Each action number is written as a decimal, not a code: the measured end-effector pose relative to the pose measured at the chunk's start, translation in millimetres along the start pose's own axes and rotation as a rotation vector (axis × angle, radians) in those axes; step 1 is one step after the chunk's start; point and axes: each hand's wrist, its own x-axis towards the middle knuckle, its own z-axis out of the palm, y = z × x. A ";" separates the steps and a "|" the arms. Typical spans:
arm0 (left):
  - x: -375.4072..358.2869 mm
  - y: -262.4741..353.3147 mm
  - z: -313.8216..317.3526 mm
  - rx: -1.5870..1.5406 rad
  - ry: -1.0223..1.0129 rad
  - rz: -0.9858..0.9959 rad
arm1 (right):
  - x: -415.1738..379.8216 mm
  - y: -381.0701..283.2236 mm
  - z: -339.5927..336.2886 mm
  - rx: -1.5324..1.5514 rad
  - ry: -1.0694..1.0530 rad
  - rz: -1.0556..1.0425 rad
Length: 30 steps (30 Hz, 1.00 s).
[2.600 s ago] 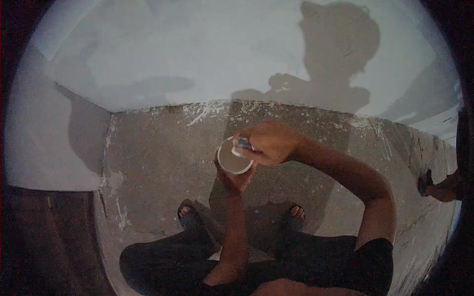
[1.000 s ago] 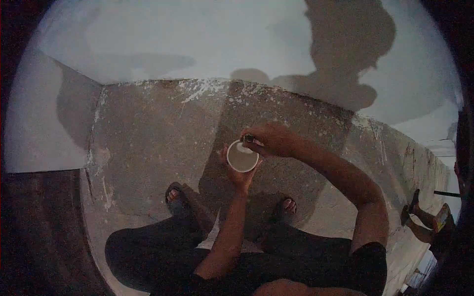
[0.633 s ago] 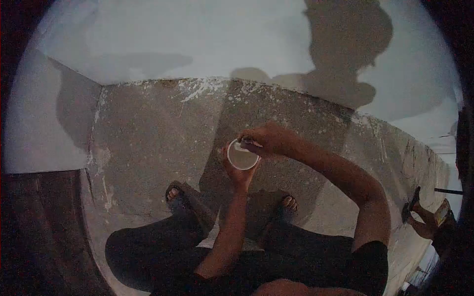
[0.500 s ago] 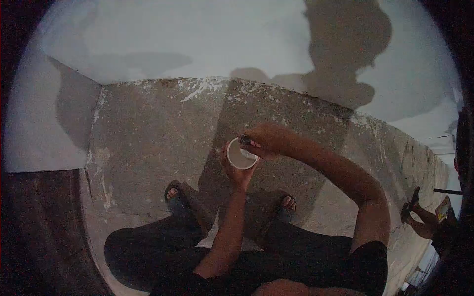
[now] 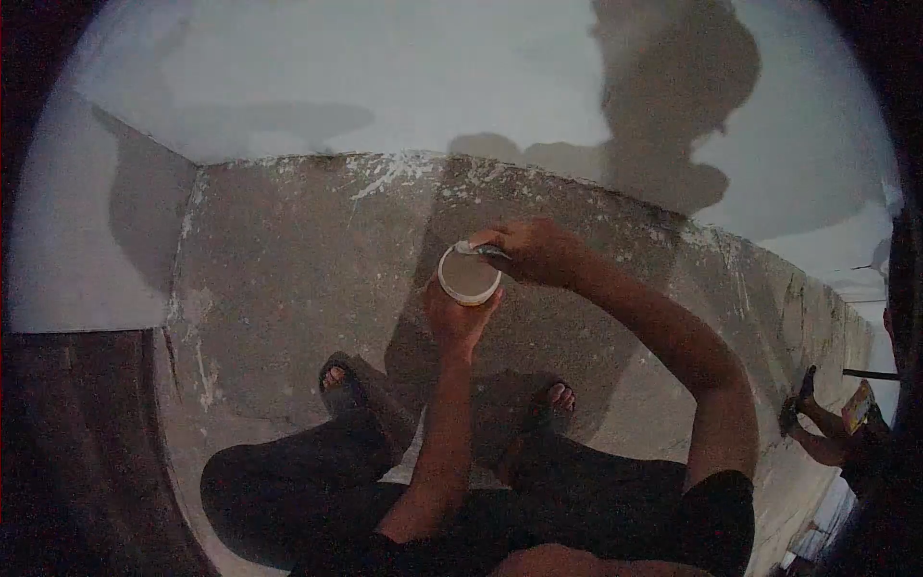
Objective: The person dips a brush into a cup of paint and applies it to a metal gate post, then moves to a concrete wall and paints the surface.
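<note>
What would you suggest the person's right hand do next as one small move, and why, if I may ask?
I would probably lower the pale tip of the small tool into the cup: the right hand holds it at the far rim, and the left hand grips the cup, its open top facing the camera.

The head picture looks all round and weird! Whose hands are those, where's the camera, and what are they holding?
No robot here, just a person. The camera sits on their head and looks forward and down; the round edge probably comes from a wide lens. Their left hand holds a white-rimmed cup. Their right hand holds a small shiny tool at the cup's rim, too blurry to name. Below is a rough floor with white splashes, and beyond it a pale wall with shadows. Another person's legs show at the right edge.
</note>
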 end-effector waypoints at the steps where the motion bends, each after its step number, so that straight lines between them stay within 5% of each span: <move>1: 0.3 -4.3 1.4 -0.002 0.001 0.002 | -1.4 1.5 0.6 -0.002 0.001 0.000; 4: -3.7 -13.7 4.2 0.001 0.013 0.061 | -6.6 5.5 7.6 -0.061 0.020 0.026; 7: -3.3 3.1 -4.3 0.078 -0.034 -0.085 | -9.9 9.3 12.3 -0.071 0.108 -0.055; 18: -3.2 9.9 -2.3 -0.037 0.068 -0.023 | -9.5 10.5 17.4 -0.241 -0.119 -0.145; 24: -8.7 6.6 0.4 -0.126 0.100 0.016 | -17.4 8.1 20.3 -0.283 -0.056 -0.243; 30: -31.4 2.7 -0.6 0.046 0.220 0.129 | -7.3 -7.4 -7.4 0.046 -0.120 0.044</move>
